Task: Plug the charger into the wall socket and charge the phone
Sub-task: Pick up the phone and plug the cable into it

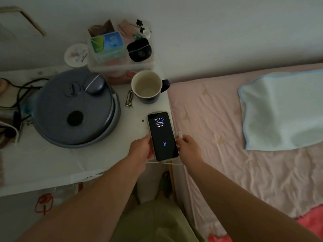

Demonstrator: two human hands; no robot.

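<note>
A phone [161, 136] with a lit lock screen reading 10:05 lies at the right edge of a white bedside table [52, 163]. My left hand [139, 151] grips the phone's lower left side. My right hand [187, 145] is at its right side, fingers pinched on a white cable plug [180, 135]. The white cable [162, 162] runs under the phone's near end between both wrists. No wall socket or charger brick is in view.
An empty dark mug [147, 86] stands just beyond the phone. A large grey round appliance [75, 109] fills the table's middle. Clear boxes of small items [120, 49] sit at the back. Black cords [19, 91] lie at left. A pink bed [236, 137] with a blue pillow [283, 110] is right.
</note>
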